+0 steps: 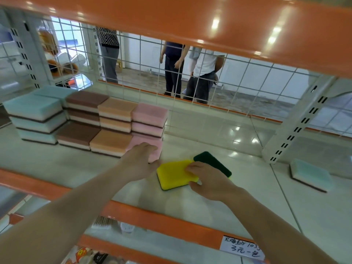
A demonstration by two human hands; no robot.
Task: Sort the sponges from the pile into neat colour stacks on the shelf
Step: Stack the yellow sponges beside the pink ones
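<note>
Right hand [207,180] pinches yellow sponge [174,173], lying flat on shelf [219,206], overlapping a dark green sponge [213,161]. Left hand [141,159], fingers straight, rests on front pink sponge [152,144]. Colour stacks [85,119] at left; lone teal sponge [310,174] right.

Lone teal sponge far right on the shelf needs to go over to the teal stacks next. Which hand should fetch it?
Probably the right hand: it is nearer the teal sponge, though it holds the yellow sponge and must release first. The left hand rests on the pink sponge, farther away.
</note>
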